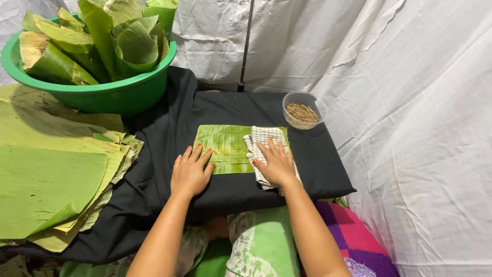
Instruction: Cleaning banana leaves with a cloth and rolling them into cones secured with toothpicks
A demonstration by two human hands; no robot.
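Hands flat: right hand (277,164) presses checked cloth (265,149) on banana leaf (224,144).

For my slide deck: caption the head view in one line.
Left hand steadies a banana leaf piece on black cloth while right hand presses a checked rag onto it.

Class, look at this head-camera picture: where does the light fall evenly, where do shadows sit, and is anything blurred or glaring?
Head view: light is soft and even on the white draped sheet; sharp focus on the left hand, the right hand pressing the checked cloth, and the rectangular green banana leaf piece; shadow gathers under the round green plastic basin; the black cloth-covered board loses detail; no strong glare.
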